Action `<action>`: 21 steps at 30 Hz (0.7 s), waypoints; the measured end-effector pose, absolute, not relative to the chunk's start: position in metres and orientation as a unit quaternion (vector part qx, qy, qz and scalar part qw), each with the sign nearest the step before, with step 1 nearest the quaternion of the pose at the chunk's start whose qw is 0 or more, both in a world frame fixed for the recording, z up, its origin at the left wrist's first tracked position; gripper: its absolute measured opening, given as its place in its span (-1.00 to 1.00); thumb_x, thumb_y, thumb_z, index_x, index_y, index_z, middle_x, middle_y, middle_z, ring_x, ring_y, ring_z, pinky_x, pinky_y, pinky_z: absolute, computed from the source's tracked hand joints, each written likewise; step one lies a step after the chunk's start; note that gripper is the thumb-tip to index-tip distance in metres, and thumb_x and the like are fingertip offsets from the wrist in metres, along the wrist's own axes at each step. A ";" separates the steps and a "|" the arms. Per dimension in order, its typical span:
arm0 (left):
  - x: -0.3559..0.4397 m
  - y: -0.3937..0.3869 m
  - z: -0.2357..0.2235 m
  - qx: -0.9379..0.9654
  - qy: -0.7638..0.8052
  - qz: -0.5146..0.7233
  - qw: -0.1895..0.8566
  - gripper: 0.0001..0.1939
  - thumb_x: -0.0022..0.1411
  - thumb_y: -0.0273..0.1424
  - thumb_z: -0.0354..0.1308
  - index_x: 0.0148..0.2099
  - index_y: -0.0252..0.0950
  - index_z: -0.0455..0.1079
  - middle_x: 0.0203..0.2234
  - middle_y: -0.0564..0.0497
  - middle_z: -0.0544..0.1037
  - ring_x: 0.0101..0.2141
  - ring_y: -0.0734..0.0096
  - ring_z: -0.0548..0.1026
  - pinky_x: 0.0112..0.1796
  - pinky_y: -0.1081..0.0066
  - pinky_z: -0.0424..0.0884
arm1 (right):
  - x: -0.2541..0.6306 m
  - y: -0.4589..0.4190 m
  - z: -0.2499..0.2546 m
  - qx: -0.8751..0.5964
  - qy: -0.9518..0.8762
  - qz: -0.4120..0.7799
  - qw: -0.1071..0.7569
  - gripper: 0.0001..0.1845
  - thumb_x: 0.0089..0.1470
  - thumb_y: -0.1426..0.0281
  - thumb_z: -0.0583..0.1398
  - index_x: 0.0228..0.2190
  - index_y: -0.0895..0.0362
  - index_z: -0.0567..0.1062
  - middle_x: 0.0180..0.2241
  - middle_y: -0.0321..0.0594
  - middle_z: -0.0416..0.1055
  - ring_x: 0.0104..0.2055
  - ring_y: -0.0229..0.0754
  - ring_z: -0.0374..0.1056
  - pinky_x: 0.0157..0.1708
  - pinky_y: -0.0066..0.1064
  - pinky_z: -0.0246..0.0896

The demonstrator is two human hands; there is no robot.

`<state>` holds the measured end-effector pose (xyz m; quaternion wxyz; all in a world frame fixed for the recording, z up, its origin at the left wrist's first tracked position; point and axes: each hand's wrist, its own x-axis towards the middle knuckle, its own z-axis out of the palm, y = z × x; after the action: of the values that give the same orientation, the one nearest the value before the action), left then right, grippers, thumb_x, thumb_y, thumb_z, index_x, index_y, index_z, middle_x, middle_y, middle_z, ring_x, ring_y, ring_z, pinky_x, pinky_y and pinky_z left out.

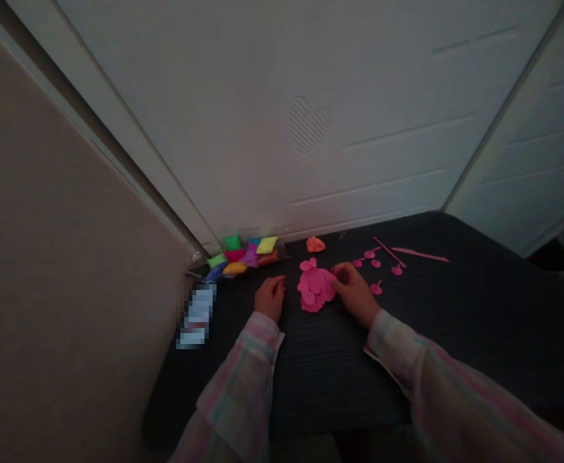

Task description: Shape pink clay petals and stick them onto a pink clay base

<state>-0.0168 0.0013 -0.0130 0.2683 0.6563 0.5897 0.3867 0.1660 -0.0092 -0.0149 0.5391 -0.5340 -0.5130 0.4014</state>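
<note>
A lumpy pink modelling clay shape (313,290), built of overlapping rounded flat pieces with small lobes at its top, lies on the dark table. My right hand (357,294) has its thumb and forefinger closed at the right edge of the clay shape. To the left of it, apart from the clay, my left hand (270,298) rests on the table with fingers curled; whether anything is inside them is hidden. Several small pink clay pieces (376,289) with thin tails lie just right of my right hand. An orange clay lump (315,244) sits behind the shape.
A clear bag of coloured clay packets (236,267) lies at the back left, against the white panel (382,96). A blurred pale item (197,316) is at the table's left edge. A thin pink stick (390,251) and a flat pink strip (421,254) lie back right.
</note>
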 end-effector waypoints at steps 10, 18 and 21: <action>-0.016 0.023 -0.008 0.546 0.508 0.381 0.546 -0.79 -0.12 -0.33 0.08 -0.44 -0.40 0.33 -0.62 0.06 0.39 -0.64 0.62 0.28 -0.62 0.55 0.18 | 0.155 0.009 -0.013 -0.454 -0.386 0.537 0.597 -0.82 -0.34 0.52 0.10 -0.53 0.13 0.23 -0.51 -0.38 0.22 -0.46 -0.36 0.16 -0.48 -0.51 0.02; -0.020 0.024 -0.014 0.476 0.474 0.438 0.598 -0.69 -0.30 -0.45 0.21 -0.40 -0.36 0.22 -0.63 0.11 0.39 -0.69 0.65 0.26 -0.63 0.57 0.16 | 0.151 0.008 -0.010 -0.404 -0.338 0.629 0.571 -0.75 -0.37 0.51 0.14 -0.48 0.11 0.27 -0.52 -0.39 0.24 -0.51 -0.37 0.16 -0.51 -0.51 0.02; -0.019 0.023 -0.014 0.432 0.462 0.470 0.615 -0.64 -0.33 -0.48 0.22 -0.38 -0.36 0.22 -0.62 0.11 0.40 -0.63 0.60 0.33 -0.56 0.53 0.23 | 0.151 0.004 -0.006 -0.388 -0.337 0.664 0.544 -0.71 -0.32 0.45 0.15 -0.41 0.09 0.27 -0.51 -0.39 0.27 -0.49 -0.35 0.19 -0.46 -0.46 0.07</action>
<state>-0.0194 0.0227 -0.0135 0.6155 0.4316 0.4623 0.4704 0.1508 0.0043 -0.0057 0.5442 -0.3877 -0.3366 0.6635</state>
